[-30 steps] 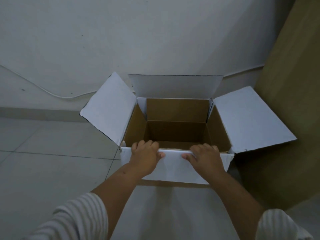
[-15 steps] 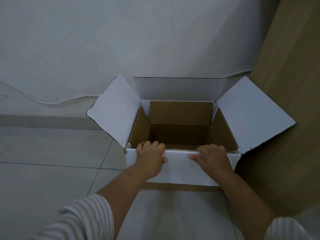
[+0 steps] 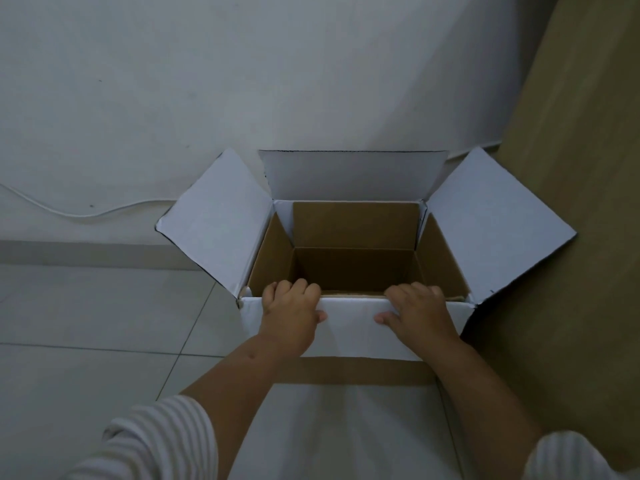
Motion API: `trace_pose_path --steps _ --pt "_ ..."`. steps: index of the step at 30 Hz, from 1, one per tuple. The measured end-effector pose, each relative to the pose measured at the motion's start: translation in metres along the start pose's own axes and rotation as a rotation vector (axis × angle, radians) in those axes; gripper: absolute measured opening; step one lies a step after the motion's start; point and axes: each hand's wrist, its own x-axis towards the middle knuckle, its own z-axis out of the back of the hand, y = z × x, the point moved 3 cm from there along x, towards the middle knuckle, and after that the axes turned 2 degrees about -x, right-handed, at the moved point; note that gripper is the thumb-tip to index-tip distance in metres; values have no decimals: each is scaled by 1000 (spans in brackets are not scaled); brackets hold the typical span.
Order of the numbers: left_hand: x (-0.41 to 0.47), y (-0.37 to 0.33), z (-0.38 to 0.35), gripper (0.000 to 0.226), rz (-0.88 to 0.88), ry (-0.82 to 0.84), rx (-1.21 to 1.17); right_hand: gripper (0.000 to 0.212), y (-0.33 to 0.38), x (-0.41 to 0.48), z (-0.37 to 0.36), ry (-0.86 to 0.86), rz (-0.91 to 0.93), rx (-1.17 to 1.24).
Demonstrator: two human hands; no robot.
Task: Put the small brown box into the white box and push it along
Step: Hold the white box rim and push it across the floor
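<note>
White box [image 3: 353, 327] open, brown inside, small brown box not visible in it, left hand [image 3: 289, 318] and right hand [image 3: 417, 315] fingers curled over near rim, box now closer to wall [image 3: 242, 81] than before.

Open white box [image 3: 349, 327] on a tiled floor [image 3: 104, 323], seen from above.
Left hand [image 3: 289, 315] and right hand [image 3: 417, 315] grip the near flap's fold, fingers [image 3: 300, 287] curled over the rim into the brown interior. Side flaps splay outward; the far flap stands against the wall [image 3: 242, 81]. Striped sleeves [image 3: 156, 441] show below.
</note>
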Motion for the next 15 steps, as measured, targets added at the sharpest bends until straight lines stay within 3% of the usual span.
trace_pose_path --steps 15 --pt "17 1 -5 27 -12 9 -2 26 -5 14 1 34 -19 15"
